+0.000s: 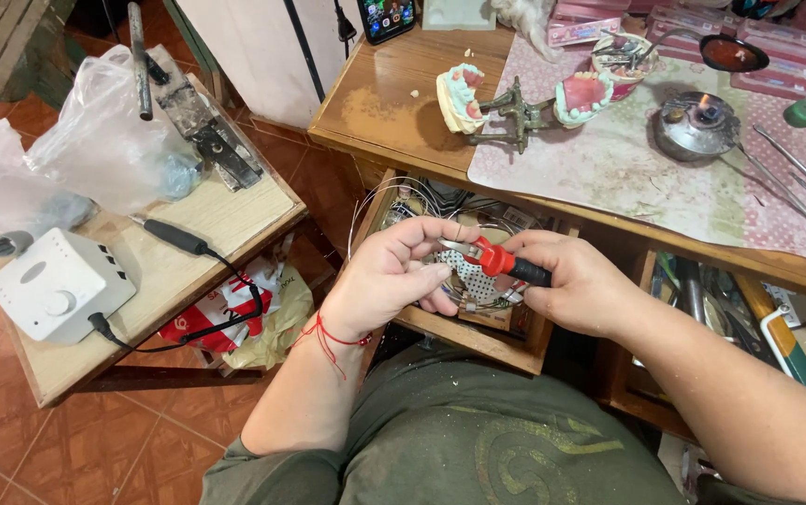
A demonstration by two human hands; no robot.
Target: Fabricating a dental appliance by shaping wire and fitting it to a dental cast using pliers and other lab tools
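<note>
Our right hand (582,285) grips the red-handled pliers (501,263), long axis running leftward into our left hand (393,276), fingers pinching wire (377,199) at the tip.

Plier tips (454,247) and thin wire (401,192) partly hidden behind left-hand fingers (421,281); right forearm (768,411) cropped.

I worked in a small dental workshop. My wooden bench (393,103) carried plaster jaw models with pink gums on a brass articulator (515,117), a lit spirit burner (697,122) and thin steel hand tools (796,173). A side table (225,220) held a white motor control box (57,285) with its handpiece (174,236). Open drawers (478,332) brimmed with wire and tools above terracotta floor tiles (10,440).
</note>
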